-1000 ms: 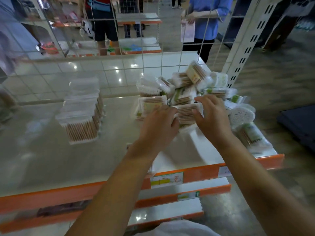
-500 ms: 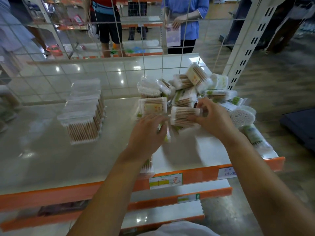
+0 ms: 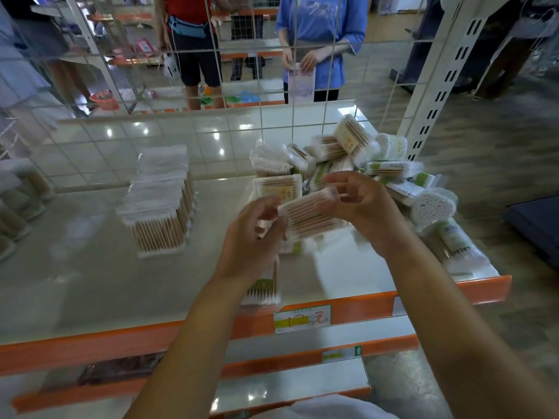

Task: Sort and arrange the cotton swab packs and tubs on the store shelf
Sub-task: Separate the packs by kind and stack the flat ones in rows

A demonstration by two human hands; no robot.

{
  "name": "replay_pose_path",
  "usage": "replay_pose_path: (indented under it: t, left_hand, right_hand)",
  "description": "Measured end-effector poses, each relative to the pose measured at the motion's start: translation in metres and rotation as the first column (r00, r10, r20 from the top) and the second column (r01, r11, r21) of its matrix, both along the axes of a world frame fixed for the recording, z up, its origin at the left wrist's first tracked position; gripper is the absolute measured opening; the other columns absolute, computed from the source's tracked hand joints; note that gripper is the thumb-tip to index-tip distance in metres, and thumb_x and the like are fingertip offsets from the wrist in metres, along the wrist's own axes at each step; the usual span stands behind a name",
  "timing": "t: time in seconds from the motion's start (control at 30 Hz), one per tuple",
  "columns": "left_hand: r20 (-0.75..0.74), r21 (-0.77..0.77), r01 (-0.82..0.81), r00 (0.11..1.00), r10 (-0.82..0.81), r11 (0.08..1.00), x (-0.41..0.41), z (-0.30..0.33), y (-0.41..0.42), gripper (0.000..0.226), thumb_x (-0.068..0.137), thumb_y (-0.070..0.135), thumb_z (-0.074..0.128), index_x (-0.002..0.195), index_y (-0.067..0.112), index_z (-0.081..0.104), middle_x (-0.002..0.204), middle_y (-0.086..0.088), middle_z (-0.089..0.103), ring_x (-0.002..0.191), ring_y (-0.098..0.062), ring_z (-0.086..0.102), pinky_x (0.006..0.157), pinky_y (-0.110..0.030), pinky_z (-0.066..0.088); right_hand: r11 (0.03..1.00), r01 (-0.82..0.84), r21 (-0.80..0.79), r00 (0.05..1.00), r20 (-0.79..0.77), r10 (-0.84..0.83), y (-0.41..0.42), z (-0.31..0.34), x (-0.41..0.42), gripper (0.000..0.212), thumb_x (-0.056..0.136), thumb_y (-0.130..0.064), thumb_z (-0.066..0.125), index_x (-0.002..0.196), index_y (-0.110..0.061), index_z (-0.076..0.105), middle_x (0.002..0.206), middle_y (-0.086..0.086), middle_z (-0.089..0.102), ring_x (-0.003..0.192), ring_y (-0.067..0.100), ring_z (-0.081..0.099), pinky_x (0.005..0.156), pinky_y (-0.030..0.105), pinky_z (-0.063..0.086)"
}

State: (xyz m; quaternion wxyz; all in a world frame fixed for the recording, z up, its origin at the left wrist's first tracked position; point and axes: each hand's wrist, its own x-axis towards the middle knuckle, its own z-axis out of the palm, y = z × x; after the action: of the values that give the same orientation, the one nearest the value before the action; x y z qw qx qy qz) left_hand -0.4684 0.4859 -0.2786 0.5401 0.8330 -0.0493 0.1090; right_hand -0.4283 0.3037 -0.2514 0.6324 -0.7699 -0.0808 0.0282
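Now lifted clear of the jumbled pile (image 3: 357,164) since a second ago, flat swab pack (image 3: 308,214) pinched between left hand (image 3: 251,237) and right hand (image 3: 363,207), ready for stacking.

I'm looking into a shop. The orange-edged shelf (image 3: 363,300) carries a handwritten price tag (image 3: 302,318) at six o'clock, heaped cotton swab packs (image 3: 357,152) lie at one o'clock, and beyond the wire grid (image 3: 217,55) at twelve stand more stocked shelves (image 3: 248,57).
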Motion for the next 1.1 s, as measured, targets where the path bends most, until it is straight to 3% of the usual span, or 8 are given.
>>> replay_pose_path:
  t: [0.17, 0.27, 0.33, 0.53, 0.87, 0.97, 1.03, 1.1]
  left_hand:
    - [-0.054, -0.024, 0.059, 0.997, -0.06, 0.998, -0.006, 0.002, 0.008, 0.044, 0.082, 0.017, 0.067, 0.111, 0.043, 0.046, 0.117, 0.013, 0.054, 0.104, 0.007, 0.05, 0.087, -0.02, 0.043]
    - [-0.107, -0.072, 0.09, 0.99, -0.097, 0.993, -0.01, 0.003, 0.008, 0.045, 0.078, 0.02, 0.072, 0.111, 0.042, 0.049, 0.111, 0.018, 0.056, 0.104, -0.01, 0.057, 0.088, -0.033, 0.049]
    - [-0.122, -0.129, 0.159, 0.977, -0.174, 0.979, -0.014, 0.007, 0.008, 0.046, 0.071, 0.024, 0.067, 0.111, 0.039, 0.052, 0.11, 0.01, 0.06, 0.101, -0.014, 0.06, 0.082, -0.031, 0.052]
    - [-0.151, -0.498, 0.231, 0.926, -0.346, 0.836, -0.029, 0.004, 0.003, 0.049, 0.067, 0.005, 0.065, 0.113, 0.022, 0.057, 0.101, -0.002, 0.068, 0.095, -0.016, 0.064, 0.077, -0.023, 0.052]
    - [-0.161, -0.703, 0.08, 0.95, -0.268, 0.706, -0.04, -0.003, 0.008, 0.07, 0.054, 0.019, 0.074, 0.121, 0.012, 0.057, 0.102, -0.011, 0.068, 0.095, -0.028, 0.064, 0.08, -0.04, 0.052]
    - [-0.141, -0.7, 0.081, 0.958, -0.249, 0.709, -0.04, -0.002, 0.012, 0.069, 0.053, 0.018, 0.075, 0.12, 0.013, 0.058, 0.104, -0.016, 0.065, 0.096, -0.031, 0.062, 0.089, -0.049, 0.047]
    - [-0.128, -0.704, 0.084, 0.962, -0.243, 0.705, -0.04, -0.003, 0.012, 0.067, 0.053, 0.016, 0.075, 0.118, 0.015, 0.06, 0.103, -0.017, 0.065, 0.095, -0.031, 0.062, 0.091, -0.049, 0.045]
    - [-0.114, -0.709, 0.079, 0.968, -0.225, 0.7, -0.041, -0.004, 0.01, 0.063, 0.052, 0.015, 0.075, 0.114, 0.016, 0.062, 0.1, -0.016, 0.065, 0.094, -0.03, 0.061, 0.091, -0.05, 0.045]
  right_hand:
    - [0.987, -0.147, 0.069, 0.989, 0.008, 0.147, 0.009, 0.011, -0.005, 0.044, 0.07, 0.005, 0.072, 0.106, -0.017, 0.061, 0.097, 0.012, 0.068, 0.085, 0.018, 0.067, 0.069, 0.027, 0.055]
    - [0.982, -0.187, 0.015, 0.982, 0.03, 0.186, 0.013, 0.016, -0.007, 0.051, 0.069, 0.003, 0.074, 0.111, -0.022, 0.059, 0.1, 0.01, 0.069, 0.096, 0.027, 0.064, 0.079, 0.037, 0.056]
    - [0.973, -0.229, 0.009, 0.973, 0.033, 0.229, 0.015, 0.02, -0.01, 0.054, 0.069, 0.002, 0.074, 0.112, -0.025, 0.058, 0.103, 0.008, 0.069, 0.1, 0.027, 0.063, 0.081, 0.033, 0.054]
    - [0.937, -0.315, 0.154, 0.949, 0.024, 0.315, 0.03, 0.027, -0.02, 0.049, 0.073, 0.008, 0.066, 0.11, -0.022, 0.055, 0.102, 0.007, 0.065, 0.091, 0.007, 0.065, 0.075, 0.017, 0.052]
    - [0.983, -0.151, 0.102, 0.985, 0.101, 0.14, 0.058, 0.013, -0.032, 0.052, 0.076, -0.018, 0.073, 0.119, -0.033, 0.048, 0.115, -0.003, 0.06, 0.106, 0.015, 0.059, 0.088, 0.036, 0.052]
    - [1.0, 0.024, -0.001, 0.961, 0.274, -0.023, 0.063, 0.007, -0.044, 0.073, 0.07, -0.031, 0.078, 0.13, -0.033, 0.036, 0.108, -0.018, 0.055, 0.1, 0.008, 0.058, 0.078, 0.021, 0.05]
    - [0.99, 0.122, -0.067, 0.893, 0.444, -0.079, 0.066, 0.003, -0.051, 0.058, 0.07, -0.033, 0.073, 0.114, -0.044, 0.037, 0.104, -0.015, 0.054, 0.092, 0.005, 0.056, 0.071, 0.011, 0.044]
    - [0.971, 0.216, -0.099, 0.776, 0.621, -0.109, 0.067, -0.001, -0.053, 0.039, 0.072, -0.029, 0.073, 0.099, -0.037, 0.046, 0.097, -0.008, 0.05, 0.079, 0.002, 0.049, 0.069, 0.004, 0.036]
